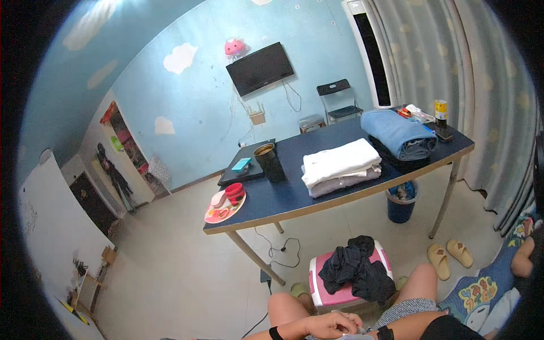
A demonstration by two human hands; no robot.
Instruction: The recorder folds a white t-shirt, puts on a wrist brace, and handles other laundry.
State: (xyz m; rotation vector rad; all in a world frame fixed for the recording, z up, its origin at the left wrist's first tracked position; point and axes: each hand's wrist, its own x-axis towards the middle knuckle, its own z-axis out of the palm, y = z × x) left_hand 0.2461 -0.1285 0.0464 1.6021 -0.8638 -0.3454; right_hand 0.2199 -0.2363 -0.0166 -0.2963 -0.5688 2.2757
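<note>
At the lower edge, close to my lap, my left hand (334, 324) is curled closed on a light grey cloth (357, 337), of which little shows. My right hand (367, 332) meets it there, mostly cut off by the frame, with its fingers hidden. Both wrists wear black bands. Just beyond my hands, between my knees, a crumpled black garment (354, 269) lies on a pink and white storage box (318, 283). Folded white and grey clothes (340, 164) are stacked on the dark blue table (294, 195), and folded blue jeans (399, 133) rest right of them.
On the table's left stand a dark cup (271, 164), a black laptop (241, 170) and a colourful plate (229, 212). A yellow-labelled bottle (441, 113) is at the far right corner. Below are a blue bin (401, 207), slippers (439, 262) and a cable (283, 249). Another person's arm (524, 260) shows at right.
</note>
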